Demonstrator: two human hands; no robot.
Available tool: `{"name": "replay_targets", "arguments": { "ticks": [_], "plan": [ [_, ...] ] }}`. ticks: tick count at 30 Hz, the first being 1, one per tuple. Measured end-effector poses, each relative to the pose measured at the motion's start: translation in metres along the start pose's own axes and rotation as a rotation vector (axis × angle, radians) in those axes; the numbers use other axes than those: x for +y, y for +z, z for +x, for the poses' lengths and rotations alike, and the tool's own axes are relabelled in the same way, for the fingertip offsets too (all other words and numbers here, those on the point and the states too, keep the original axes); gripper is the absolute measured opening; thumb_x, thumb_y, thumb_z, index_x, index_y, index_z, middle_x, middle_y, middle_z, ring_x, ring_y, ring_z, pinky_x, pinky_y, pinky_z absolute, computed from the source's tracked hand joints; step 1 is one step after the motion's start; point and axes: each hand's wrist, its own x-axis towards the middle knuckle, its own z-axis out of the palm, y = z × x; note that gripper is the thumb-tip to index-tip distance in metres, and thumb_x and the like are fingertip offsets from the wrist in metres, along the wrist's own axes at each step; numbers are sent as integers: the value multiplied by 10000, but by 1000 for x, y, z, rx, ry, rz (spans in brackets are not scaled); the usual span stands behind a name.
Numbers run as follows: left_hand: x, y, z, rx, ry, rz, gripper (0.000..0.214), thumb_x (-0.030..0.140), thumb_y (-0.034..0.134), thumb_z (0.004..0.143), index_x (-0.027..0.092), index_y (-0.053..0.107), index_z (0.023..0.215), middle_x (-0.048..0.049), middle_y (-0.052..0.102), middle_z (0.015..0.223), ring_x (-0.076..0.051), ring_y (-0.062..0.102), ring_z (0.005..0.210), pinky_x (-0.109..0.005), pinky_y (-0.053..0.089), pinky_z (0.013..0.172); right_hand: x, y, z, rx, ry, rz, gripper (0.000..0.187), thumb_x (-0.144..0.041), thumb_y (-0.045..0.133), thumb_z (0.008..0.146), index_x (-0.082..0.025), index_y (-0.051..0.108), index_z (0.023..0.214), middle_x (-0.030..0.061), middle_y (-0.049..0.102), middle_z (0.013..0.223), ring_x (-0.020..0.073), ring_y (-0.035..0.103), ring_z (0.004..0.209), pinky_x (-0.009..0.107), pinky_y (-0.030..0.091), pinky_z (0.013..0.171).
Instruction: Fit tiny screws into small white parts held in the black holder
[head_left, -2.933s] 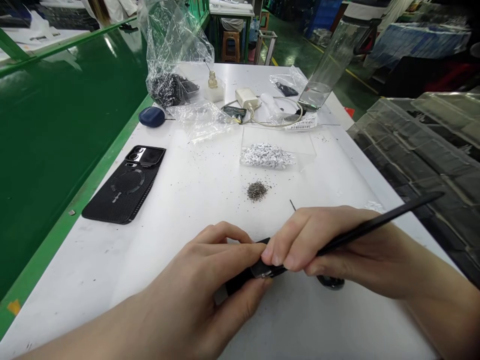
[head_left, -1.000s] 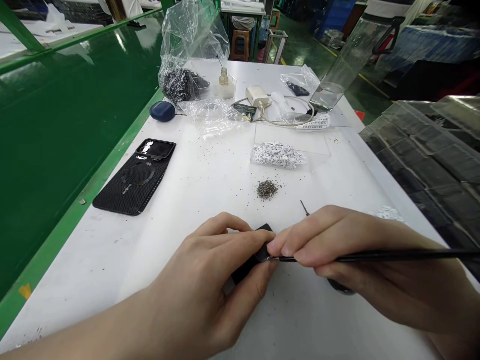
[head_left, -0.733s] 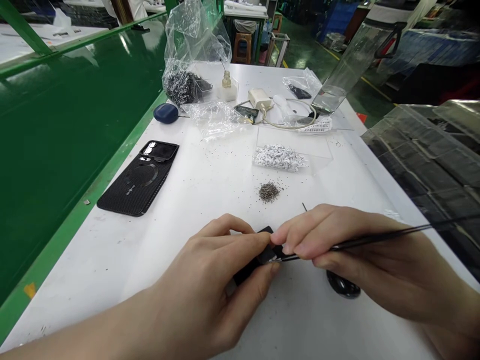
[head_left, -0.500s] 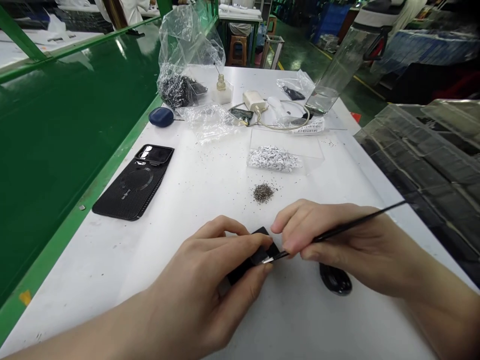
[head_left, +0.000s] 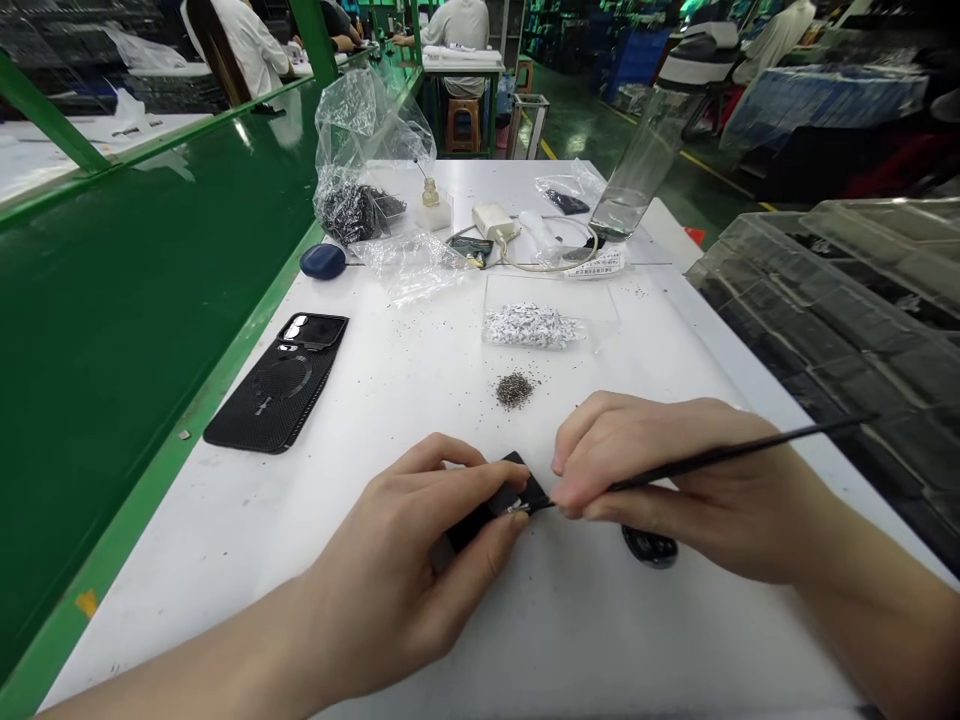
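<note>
My left hand [head_left: 420,545] is closed on a small black block [head_left: 466,530], with thumb and index finger pinching near its upper end; the fingers hide much of it. In my right hand [head_left: 675,480] is a pair of slim black tweezers [head_left: 735,452], held like a pen. Their tips meet a tiny silvery-white piece [head_left: 514,508] beside my left thumb, too small to make out. A glossy black rounded object [head_left: 651,546] lies under my right hand, partly hidden. Beyond both hands is a small heap of tiny metal parts [head_left: 514,390].
Behind the heap sits a clear tray [head_left: 600,305] of small white pieces. A black phone case [head_left: 277,390] lies left. Farther back are plastic bags [head_left: 371,130], a small bottle [head_left: 430,195], a charger [head_left: 493,220] and a water bottle [head_left: 626,190]. Compartment boxes [head_left: 840,300] stand right.
The camera view has tilted up a little, showing more of the background and people. The tweezers lie slightly flatter, their tips still at the left thumb. Both hands keep their grips.
</note>
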Motion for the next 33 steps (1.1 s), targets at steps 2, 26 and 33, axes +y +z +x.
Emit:
{"name": "replay_targets", "arguments": {
  "ticks": [2, 26, 33],
  "plan": [
    [0, 0, -1, -1, -7, 27, 266, 152, 579, 1089, 191, 772, 1268, -35, 825, 1067, -200, 694, 1037, -317, 614, 907, -7, -5, -2, 163, 3, -14, 44, -284, 863, 983, -292, 887, 1018, 24, 858, 855, 223, 786, 775, 350, 647, 701],
    [-6, 4, -4, -285, 193, -4, 313, 246, 566, 1143, 185, 696, 1421, -35, 865, 1059, -187, 834, 845, -263, 603, 762, -32, 3, -30, 82, 664, -800, 286, -537, 705, 1031, -261, 635, 1056, -16, 783, 725, 208, 668, 558, 337, 459, 550],
    [-7, 4, -3, -263, 206, -35, 316, 217, 602, 1118, 189, 724, 1408, -23, 865, 968, -156, 788, 708, -227, 550, 654, -29, 5, -17, 2, 853, -463, 348, -313, 725, 973, -275, 570, 1282, -121, 642, 587, 154, 543, 446, 269, 402, 456]
  ]
}}
